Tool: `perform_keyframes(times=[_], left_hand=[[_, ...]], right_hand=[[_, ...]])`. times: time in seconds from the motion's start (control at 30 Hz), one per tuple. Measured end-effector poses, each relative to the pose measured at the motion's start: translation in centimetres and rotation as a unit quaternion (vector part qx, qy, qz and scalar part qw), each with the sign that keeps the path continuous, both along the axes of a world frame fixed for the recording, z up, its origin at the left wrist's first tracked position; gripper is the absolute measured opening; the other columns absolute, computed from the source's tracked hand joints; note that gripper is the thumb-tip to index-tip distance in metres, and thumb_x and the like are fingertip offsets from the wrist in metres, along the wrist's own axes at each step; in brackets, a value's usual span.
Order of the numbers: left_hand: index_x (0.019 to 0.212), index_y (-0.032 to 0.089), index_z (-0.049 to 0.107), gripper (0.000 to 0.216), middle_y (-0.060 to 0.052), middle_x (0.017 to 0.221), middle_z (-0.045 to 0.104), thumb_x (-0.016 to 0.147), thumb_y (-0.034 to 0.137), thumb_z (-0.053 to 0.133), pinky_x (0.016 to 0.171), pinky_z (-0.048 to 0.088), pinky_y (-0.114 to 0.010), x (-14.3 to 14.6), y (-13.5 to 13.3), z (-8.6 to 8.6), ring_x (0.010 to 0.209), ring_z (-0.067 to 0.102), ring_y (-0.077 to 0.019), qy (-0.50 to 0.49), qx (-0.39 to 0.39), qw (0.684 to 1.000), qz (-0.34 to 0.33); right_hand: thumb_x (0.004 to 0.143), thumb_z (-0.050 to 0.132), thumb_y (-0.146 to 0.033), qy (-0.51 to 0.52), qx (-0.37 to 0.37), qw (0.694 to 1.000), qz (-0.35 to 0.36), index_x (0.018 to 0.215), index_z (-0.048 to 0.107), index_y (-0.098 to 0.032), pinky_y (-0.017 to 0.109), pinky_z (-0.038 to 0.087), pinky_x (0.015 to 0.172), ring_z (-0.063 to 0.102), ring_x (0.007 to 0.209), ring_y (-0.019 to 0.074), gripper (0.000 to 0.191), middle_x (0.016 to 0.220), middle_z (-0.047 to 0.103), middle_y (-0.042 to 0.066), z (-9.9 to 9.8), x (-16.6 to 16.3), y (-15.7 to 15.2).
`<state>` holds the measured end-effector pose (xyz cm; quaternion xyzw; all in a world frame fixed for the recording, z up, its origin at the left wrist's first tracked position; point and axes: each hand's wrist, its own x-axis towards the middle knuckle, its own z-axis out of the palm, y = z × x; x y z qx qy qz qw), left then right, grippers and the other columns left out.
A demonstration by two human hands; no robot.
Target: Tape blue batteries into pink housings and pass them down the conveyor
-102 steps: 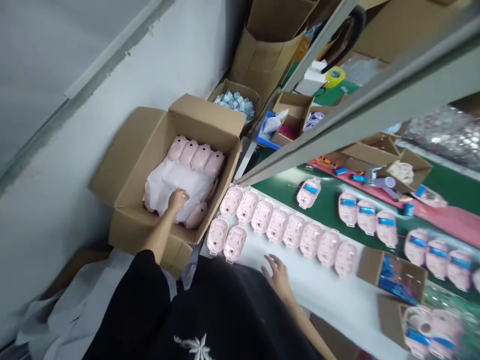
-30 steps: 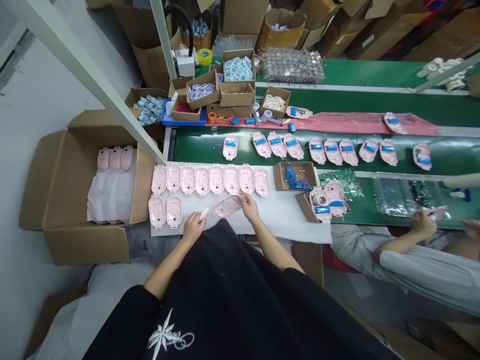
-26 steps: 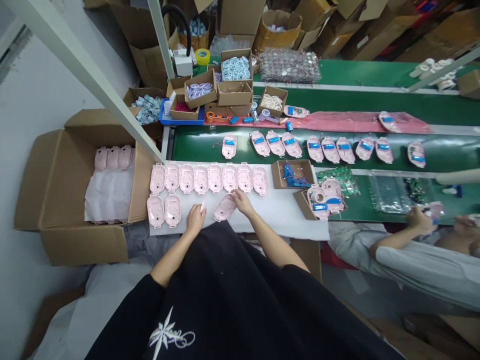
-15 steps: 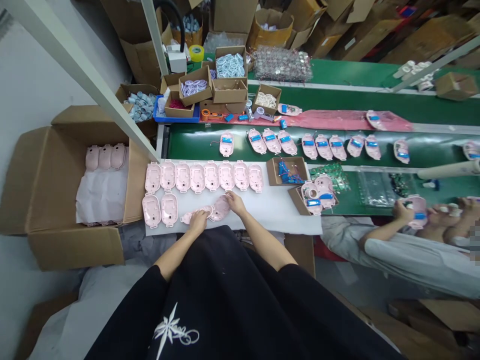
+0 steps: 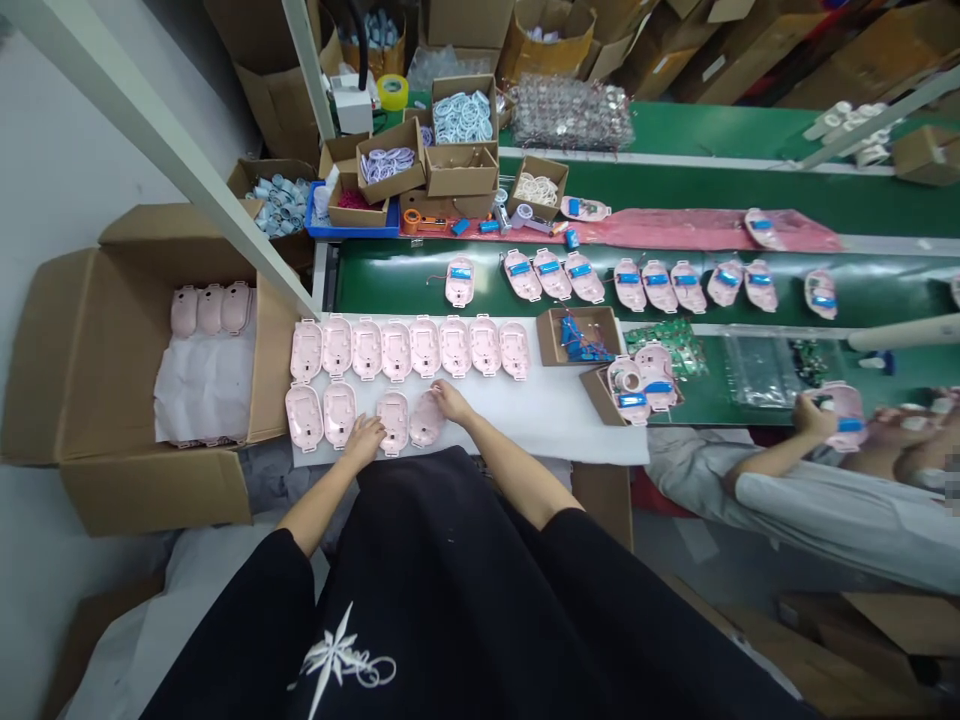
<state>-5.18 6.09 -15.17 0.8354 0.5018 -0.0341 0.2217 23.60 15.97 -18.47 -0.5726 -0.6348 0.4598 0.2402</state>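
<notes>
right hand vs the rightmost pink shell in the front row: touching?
Touching. In the head view, the right hand lays its fingers over the upper right edge of the rightmost front-row pink shell, with no gap showing between them.

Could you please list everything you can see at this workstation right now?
white sheet: one, white, bench edge
bare shells: twelve, pink, on that sheet, eight behind, four in front
shells with blue cells: about ten, pink, green belt
large carton: one, brown, far left, three pink shells and white paper inside
small boxes: several, brown, behind the belt, some holding rings
box of blue cells: one, brown, right of the bare shells
circuit boards: a pile, green, beside that box
tape roll: one, yellow, back
co-worker's hand: one, right edge, at a pink shell
left hand: one, touching third front shell
right hand: one, on fourth front shell
</notes>
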Motion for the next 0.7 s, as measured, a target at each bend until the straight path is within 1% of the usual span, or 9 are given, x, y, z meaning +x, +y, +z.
perform_keyframes(times=[0.1,0.17,0.23,0.3,0.37,0.47,0.53,0.6,0.7], left_hand=[[0.121,0.024,0.073,0.047,-0.015,0.122,0.072,0.079,0.009,0.063,0.126,0.016,-0.06,0.0,-0.7,0.6,0.141,0.048,-0.0347,0.03,0.019,0.997,0.062],[0.131,0.023,0.069,0.046,-0.017,0.131,0.068,0.086,0.017,0.06,0.126,0.015,-0.06,0.6,-1.2,0.9,0.143,0.045,-0.0363,0.042,0.032,0.994,0.097],[0.14,0.025,0.063,0.049,-0.016,0.147,0.059,0.091,0.027,0.058,0.126,0.015,-0.058,1.2,-1.7,1.0,0.147,0.04,-0.036,0.045,0.037,0.992,0.116],[0.145,0.029,0.059,0.053,-0.012,0.157,0.051,0.092,0.034,0.059,0.127,0.014,-0.057,1.9,-2.1,0.9,0.151,0.034,-0.0364,0.047,0.035,0.99,0.128],[0.147,0.031,0.057,0.055,-0.009,0.16,0.048,0.091,0.036,0.061,0.127,0.011,-0.059,2.4,-2.4,0.6,0.153,0.03,-0.0389,0.054,0.031,0.988,0.145],[0.148,0.029,0.056,0.058,-0.01,0.162,0.047,0.091,0.038,0.06,0.125,0.007,-0.064,2.7,-2.6,0.3,0.153,0.027,-0.0432,0.07,0.03,0.981,0.177],[0.149,0.026,0.055,0.058,-0.012,0.162,0.046,0.092,0.039,0.058,0.124,0.007,-0.067,2.6,-2.6,0.5,0.153,0.026,-0.0451,0.079,0.033,0.977,0.197],[0.148,0.024,0.056,0.058,-0.015,0.161,0.047,0.092,0.036,0.057,0.123,0.008,-0.068,2.5,-2.5,0.8,0.152,0.027,-0.0458,0.081,0.036,0.974,0.207],[0.145,0.023,0.059,0.058,-0.015,0.157,0.051,0.087,0.026,0.06,0.123,0.009,-0.067,2.4,-2.1,1.4,0.151,0.03,-0.0443,0.071,0.04,0.974,0.212]], right_hand=[[0.094,0.057,-0.031,0.006,0.009,1.0,-0.001,0.141,0.05,-0.011,0.036,0.043,0.11,0.058,0.124,0.0244,0.051,0.135,0.061,0.018,-0.2,-2.9,0.5],[0.093,0.058,-0.032,-0.02,0.006,0.999,-0.045,0.148,0.043,-0.007,0.036,0.041,0.113,0.053,0.131,0.0264,0.062,0.142,0.054,0.022,-0.5,-3.4,-0.6],[0.095,0.057,-0.035,-0.072,-0.029,0.994,-0.081,0.148,0.041,-0.006,0.037,0.041,0.112,0.052,0.131,0.028,0.062,0.144,0.051,0.024,-1.0,-3.0,-2.4],[0.096,0.056,-0.037,-0.116,-0.078,0.987,-0.078,0.145,0.045,-0.007,0.037,0.042,0.109,0.056,0.125,0.028,0.058,0.141,0.053,0.023,-1.5,-2.3,-4.3],[0.097,0.057,-0.036,-0.139,-0.108,0.983,-0.053,0.138,0.051,-0.009,0.035,0.044,0.103,0.06,0.117,0.027,0.049,0.134,0.058,0.021,-1.9,-1.8,-5.6],[0.096,0.058,-0.028,-0.147,-0.127,0.981,-0.022,0.117,0.061,-0.013,0.031,0.046,0.092,0.063,0.106,0.0254,0.026,0.117,0.068,0.018,-1.8,-1.7,-6.1],[0.096,0.06,-0.023,-0.15,-0.14,0.979,-0.004,0.106,0.063,-0.015,0.03,0.045,0.085,0.065,0.099,0.0247,0.014,0.107,0.071,0.016,-1.4,-2.1,-6.2],[0.094,0.063,-0.023,-0.15,-0.147,0.978,0.009,0.101,0.063,-0.016,0.028,0.044,0.08,0.066,0.095,0.0236,0.009,0.102,0.073,0.014,-0.8,-2.6,-6.3],[0.093,0.068,-0.027,-0.149,-0.149,0.977,0.024,0.098,0.062,-0.018,0.026,0.043,0.075,0.067,0.092,0.0214,0.012,0.1,0.074,0.01,0.0,-3.4,-6.6]])
